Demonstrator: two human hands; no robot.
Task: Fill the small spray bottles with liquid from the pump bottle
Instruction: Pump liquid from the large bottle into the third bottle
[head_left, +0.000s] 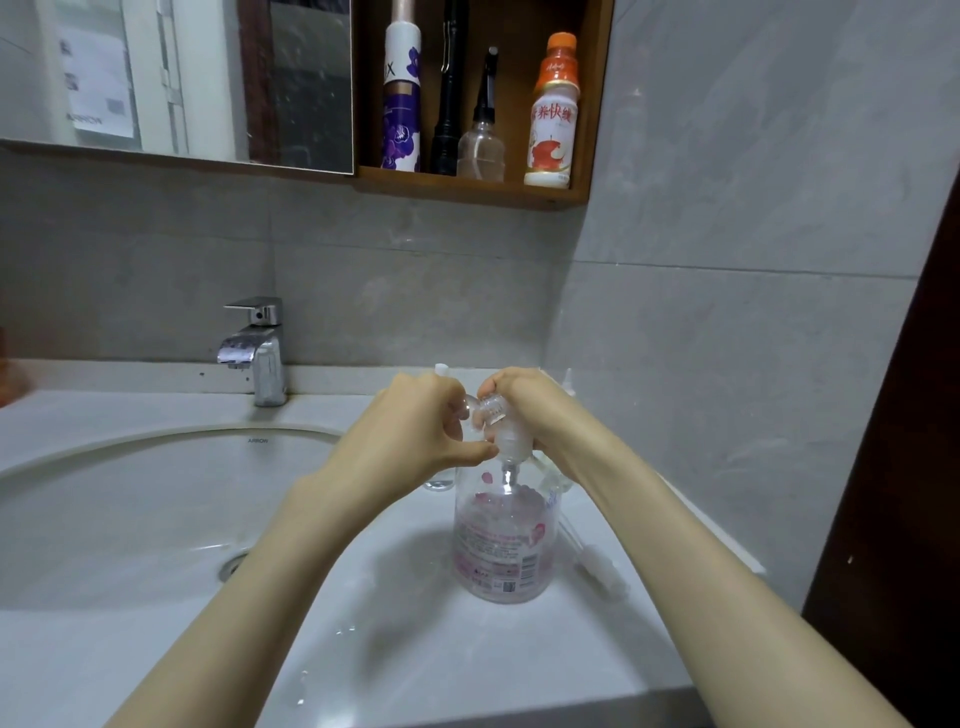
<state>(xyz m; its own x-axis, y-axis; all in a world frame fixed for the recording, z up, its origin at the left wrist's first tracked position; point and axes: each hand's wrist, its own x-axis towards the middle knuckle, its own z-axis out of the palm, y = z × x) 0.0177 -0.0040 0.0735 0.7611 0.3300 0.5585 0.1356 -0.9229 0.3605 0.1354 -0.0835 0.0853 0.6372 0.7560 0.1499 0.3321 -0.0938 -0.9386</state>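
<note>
Clear pink-labelled pump bottle is standing upright, right hand gripping its pump head, left hand pinching a small clear spray bottle at the spout. Filling is seemingly just getting under way.

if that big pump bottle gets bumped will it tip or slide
Likely stable: the pump bottle is wide-based and squat. It might slide rather than tip, since the counter shows water droplets. Its smooth plastic probably feels slippery.

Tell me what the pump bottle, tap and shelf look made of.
Pump bottle: probably clear glossy plastic; the pump tube shows through its wall. Tap: polished metal, chrome-like, with mirror reflections. Shelf: wood or wood veneer, judging by its warm brown colour and dull sheen.
</note>
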